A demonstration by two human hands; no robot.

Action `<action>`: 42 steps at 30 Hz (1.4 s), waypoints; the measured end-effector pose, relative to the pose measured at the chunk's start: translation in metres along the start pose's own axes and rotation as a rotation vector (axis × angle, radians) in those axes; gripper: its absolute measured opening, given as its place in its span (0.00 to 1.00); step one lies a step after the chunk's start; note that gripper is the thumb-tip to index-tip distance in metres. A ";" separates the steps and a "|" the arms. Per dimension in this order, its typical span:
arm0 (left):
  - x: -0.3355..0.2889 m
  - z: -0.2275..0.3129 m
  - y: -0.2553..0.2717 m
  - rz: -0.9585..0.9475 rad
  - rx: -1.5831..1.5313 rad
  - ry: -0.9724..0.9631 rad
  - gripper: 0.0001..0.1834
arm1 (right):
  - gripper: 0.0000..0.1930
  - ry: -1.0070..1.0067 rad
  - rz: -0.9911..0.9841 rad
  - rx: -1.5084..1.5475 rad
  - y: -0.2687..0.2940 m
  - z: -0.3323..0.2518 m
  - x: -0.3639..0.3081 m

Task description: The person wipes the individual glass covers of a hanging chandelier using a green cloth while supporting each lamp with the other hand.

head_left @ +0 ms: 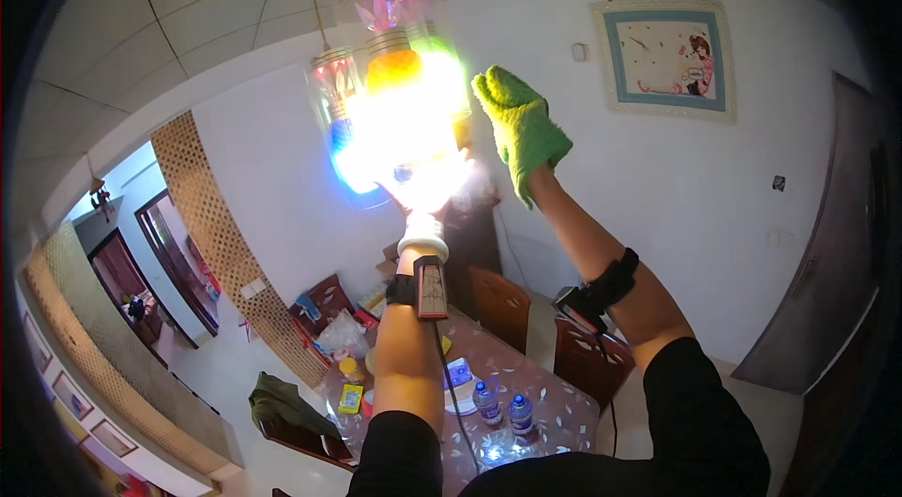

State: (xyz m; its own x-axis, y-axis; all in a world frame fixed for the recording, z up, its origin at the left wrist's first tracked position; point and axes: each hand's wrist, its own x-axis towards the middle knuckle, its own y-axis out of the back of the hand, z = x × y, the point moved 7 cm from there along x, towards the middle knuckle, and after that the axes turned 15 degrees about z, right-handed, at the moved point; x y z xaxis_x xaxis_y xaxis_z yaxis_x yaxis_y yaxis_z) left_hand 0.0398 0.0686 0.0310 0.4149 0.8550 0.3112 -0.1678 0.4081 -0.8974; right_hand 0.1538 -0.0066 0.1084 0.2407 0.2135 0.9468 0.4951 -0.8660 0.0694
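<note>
Overhead hangs a cluster of lit pendant lamps with clear cylindrical glass shades and coloured lights. My left hand reaches up under the cluster and steadies the bottom of a bright lamp; glare washes out most of its fingers. To the right of the lamps, my raised right hand is wrapped in a fuzzy green cloth, which hides the fingers. A small gap separates the cloth from the nearest glass shade.
Below my arms stands a dining table with two bottles, a yellow packet and a plastic bag. Wooden chairs surround it. A framed picture hangs on the right wall, near a door.
</note>
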 end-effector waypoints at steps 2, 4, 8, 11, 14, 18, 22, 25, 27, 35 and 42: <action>0.007 0.002 0.000 -0.041 -0.010 -0.069 0.46 | 0.16 -0.049 0.106 0.617 -0.002 0.006 -0.008; 0.016 0.007 0.002 -0.062 -0.016 -0.152 0.45 | 0.13 -0.037 0.031 0.711 -0.009 -0.001 -0.017; 0.039 0.024 0.017 -0.108 -0.019 -0.340 0.43 | 0.14 0.438 0.004 0.316 -0.022 -0.050 -0.033; 0.015 0.014 0.009 0.041 -0.084 -0.319 0.35 | 0.11 0.546 0.128 0.208 -0.019 -0.080 -0.031; 0.006 0.019 0.006 0.033 0.000 -0.378 0.31 | 0.11 0.539 0.211 0.197 -0.019 -0.092 -0.022; 0.002 0.012 -0.014 -0.139 -0.064 -0.237 0.35 | 0.12 0.642 0.443 0.164 -0.014 -0.102 0.002; -0.013 0.001 -0.038 -0.300 -0.081 -0.064 0.42 | 0.17 0.478 0.278 -0.142 -0.006 -0.128 0.060; -0.026 -0.015 -0.047 -0.309 -0.084 -0.005 0.39 | 0.18 0.456 0.361 -0.023 -0.055 -0.074 0.142; -0.030 -0.011 -0.046 -0.327 -0.130 0.031 0.40 | 0.22 0.341 0.242 0.216 -0.050 -0.076 0.158; -0.035 -0.020 -0.046 -0.284 -0.110 0.044 0.40 | 0.18 0.565 0.195 0.335 -0.025 -0.092 0.140; -0.038 -0.006 -0.044 -0.227 -0.137 -0.004 0.38 | 0.16 1.024 0.033 0.083 0.008 -0.123 -0.016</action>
State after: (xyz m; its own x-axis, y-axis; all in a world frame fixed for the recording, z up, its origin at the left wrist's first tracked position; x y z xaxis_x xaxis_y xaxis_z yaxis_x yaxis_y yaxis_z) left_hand 0.0371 0.0164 0.0574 0.4243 0.7480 0.5104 0.0520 0.5426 -0.8384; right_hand 0.0512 -0.0722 0.1322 -0.5529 -0.3314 0.7645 0.5670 -0.8220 0.0538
